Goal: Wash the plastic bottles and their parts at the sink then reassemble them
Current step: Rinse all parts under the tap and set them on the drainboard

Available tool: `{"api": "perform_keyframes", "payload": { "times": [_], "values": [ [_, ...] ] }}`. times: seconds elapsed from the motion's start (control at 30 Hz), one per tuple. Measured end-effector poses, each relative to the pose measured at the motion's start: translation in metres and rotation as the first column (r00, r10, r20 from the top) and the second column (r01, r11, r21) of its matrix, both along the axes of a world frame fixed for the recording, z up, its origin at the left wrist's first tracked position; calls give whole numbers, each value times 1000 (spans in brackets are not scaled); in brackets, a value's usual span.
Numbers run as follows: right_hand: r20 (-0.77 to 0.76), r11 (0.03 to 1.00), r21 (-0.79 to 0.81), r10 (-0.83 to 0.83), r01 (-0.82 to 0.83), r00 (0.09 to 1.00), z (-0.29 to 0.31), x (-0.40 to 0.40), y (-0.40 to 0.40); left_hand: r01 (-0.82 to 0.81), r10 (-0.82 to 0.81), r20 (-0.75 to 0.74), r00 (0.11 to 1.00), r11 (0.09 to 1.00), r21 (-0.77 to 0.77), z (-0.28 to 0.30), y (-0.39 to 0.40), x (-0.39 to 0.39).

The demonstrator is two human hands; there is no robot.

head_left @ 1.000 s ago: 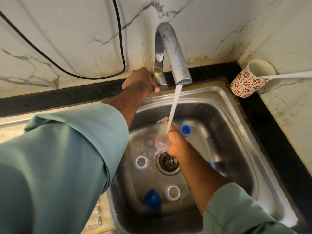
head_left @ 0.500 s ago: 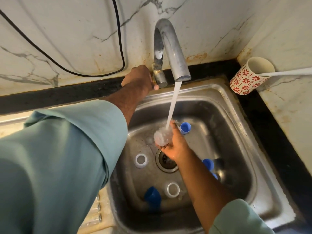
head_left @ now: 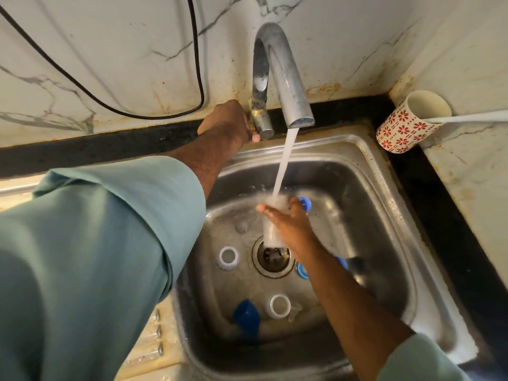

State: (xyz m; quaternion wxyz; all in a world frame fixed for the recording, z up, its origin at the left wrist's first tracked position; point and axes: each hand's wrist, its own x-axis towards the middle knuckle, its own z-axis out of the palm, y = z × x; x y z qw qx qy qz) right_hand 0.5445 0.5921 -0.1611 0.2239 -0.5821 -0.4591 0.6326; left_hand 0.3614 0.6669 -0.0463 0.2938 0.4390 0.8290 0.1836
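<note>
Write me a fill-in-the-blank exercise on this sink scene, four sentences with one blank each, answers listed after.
1. The right hand holds a clear bottle under the running ____.
2. The left hand rests at the base of the ____.
3. The patterned cup on the counter bears ____ flowers.
4. Two white rings lie in the steel ____.

Missing words: water; tap; red; sink
</note>
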Motion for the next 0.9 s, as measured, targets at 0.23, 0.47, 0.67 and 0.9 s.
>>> {"api": "perform_keyframes", "payload": {
  "times": [0.23,0.47,0.67,0.9],
  "values": [
    [477,837,132,416,-531,774,13,9,0,-8,8,26,1000,1000,-3,-1,1,0],
    [889,301,448,-50,-842,455,2,27,4,2,-2,7,1000,1000,-6,-2,3,-3],
    [406,636,674,105,-375,908,-6,32,-6,0,0,12,1000,1000,0,0,2,-2],
    [-580,905,-406,-364,129,728,-5,10,-16,-15,16,39,999,1000,-8,-1,3,-3]
  ]
}}
